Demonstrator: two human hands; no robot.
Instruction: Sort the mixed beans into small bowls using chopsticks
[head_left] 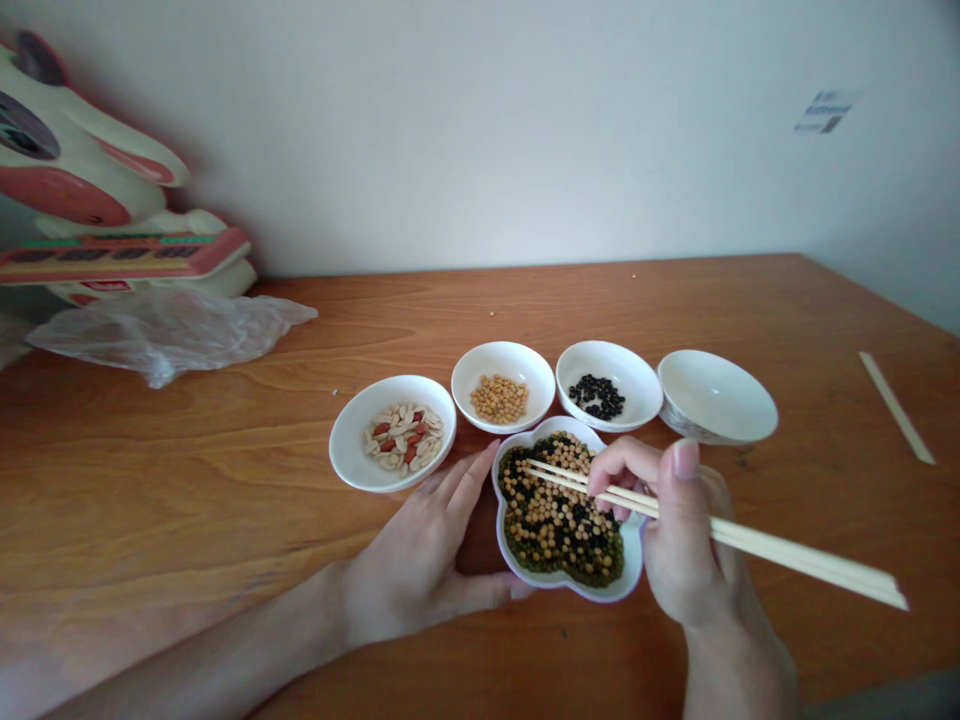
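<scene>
A flower-shaped white bowl (pixel 634 555) holds yellow soybeans, black beans and small green beans. My left hand (pixel 424 565) holds its left side, thumb near the front rim and fingers along the back left. In my right hand (pixel 686 530) is a pair of pale wooden chopsticks (pixel 810 565). Their tips are close together among the beans at the bowl's upper left; whether they pinch a bean I cannot tell. Behind stand a bowl of peanuts (pixel 403 440), a bowl of soybeans (pixel 499 400) and a bowl of black beans (pixel 598 396).
At the right end of the row, a tilted white bowl (pixel 716 395) shows no beans inside. A single pale stick (pixel 896 407) lies far right on the wooden table (pixel 225 480). Back left are a crumpled plastic bag (pixel 172 330) and a cow-shaped toy keyboard (pixel 120 255), against the wall.
</scene>
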